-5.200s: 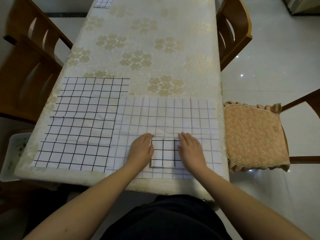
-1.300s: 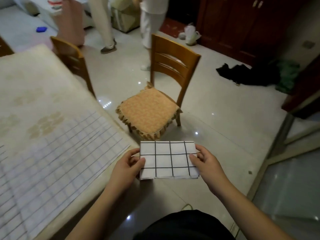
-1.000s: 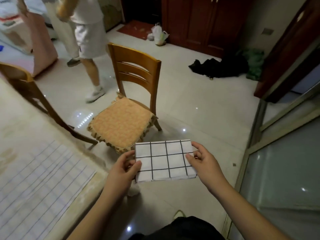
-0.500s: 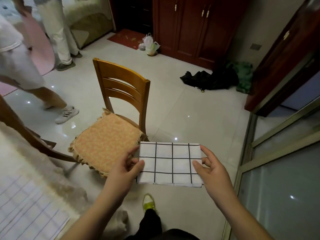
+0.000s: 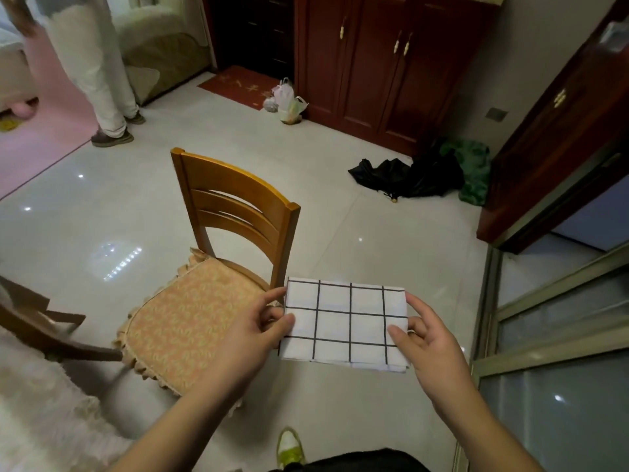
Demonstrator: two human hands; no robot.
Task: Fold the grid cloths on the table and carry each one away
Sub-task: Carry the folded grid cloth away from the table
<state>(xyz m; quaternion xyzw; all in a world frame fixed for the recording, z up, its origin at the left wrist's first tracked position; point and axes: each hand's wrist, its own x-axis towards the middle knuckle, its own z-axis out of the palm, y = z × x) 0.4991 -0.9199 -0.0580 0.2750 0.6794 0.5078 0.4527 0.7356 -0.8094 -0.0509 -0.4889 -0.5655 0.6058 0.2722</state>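
Careful: your left hand (image 5: 253,330) and right hand (image 5: 430,338) only pinch the folded grid cloth (image 5: 345,323) by its ends; loosen either grip and the layers may fall open.

Setting: a lived-in home, the dining area opening toward a sitting room. Evidence noted: a wooden dining chair (image 5: 235,212) with a frilled orange seat cushion (image 5: 190,321); glossy pale floor tiles (image 5: 391,253); dark red wooden cabinets (image 5: 384,63) with brass handles; a red doormat (image 5: 238,85); tied plastic bags (image 5: 287,102) by the cabinets; dark clothing (image 5: 408,178) heaped on the floor; an upholstered sofa (image 5: 160,39); a pink rug (image 5: 37,141).
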